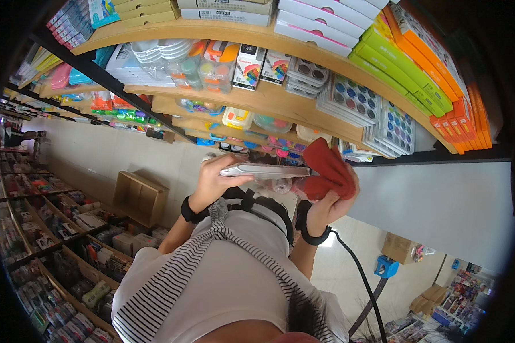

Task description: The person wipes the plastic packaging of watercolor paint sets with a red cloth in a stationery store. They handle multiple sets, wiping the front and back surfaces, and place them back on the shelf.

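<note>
My left hand (216,178) grips one end of a flat white case (266,171) in clear plastic film, seen nearly edge-on. In my right hand (337,206) is a folded red cloth (328,171), bunched up against or very near the case's other end; their exact contact is hard to make out. Crinkled clear plastic (281,185) shows beneath the case. Both wrists wear black bands (193,210). The hands are in front of my waist, just before the shelf edges.
Ahead, wooden shelves (257,94) carry watercolour palettes (356,98), paint boxes (249,68) and stacked green boxes (399,70). A white panel (433,201) stands at right. An open cardboard box (139,197) lies on the floor at left, near compartmented goods racks (64,253). A black cable (360,270) trails from my right wrist.
</note>
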`<state>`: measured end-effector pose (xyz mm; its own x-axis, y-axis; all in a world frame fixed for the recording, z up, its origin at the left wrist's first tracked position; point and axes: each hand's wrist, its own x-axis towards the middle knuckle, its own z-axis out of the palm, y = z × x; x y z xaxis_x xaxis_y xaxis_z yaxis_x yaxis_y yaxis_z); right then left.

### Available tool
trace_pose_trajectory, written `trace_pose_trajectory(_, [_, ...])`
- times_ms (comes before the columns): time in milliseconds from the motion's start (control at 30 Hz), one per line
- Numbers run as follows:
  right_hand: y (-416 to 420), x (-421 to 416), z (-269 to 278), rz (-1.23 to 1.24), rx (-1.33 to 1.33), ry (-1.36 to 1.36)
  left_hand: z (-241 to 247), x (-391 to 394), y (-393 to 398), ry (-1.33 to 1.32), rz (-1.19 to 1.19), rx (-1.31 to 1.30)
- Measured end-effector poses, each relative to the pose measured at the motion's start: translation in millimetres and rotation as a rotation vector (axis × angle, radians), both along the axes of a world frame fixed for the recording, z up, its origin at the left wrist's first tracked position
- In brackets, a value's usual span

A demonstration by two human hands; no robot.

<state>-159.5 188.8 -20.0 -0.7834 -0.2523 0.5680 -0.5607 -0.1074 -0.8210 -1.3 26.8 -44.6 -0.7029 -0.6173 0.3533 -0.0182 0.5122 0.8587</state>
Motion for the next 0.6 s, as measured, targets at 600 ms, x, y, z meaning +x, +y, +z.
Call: trace_pose_trajectory(600, [-36.8,33.2,24.9,0.333,0.475,0.519,-3.3,-1.4,6.6,0.000,-0.046,0.004])
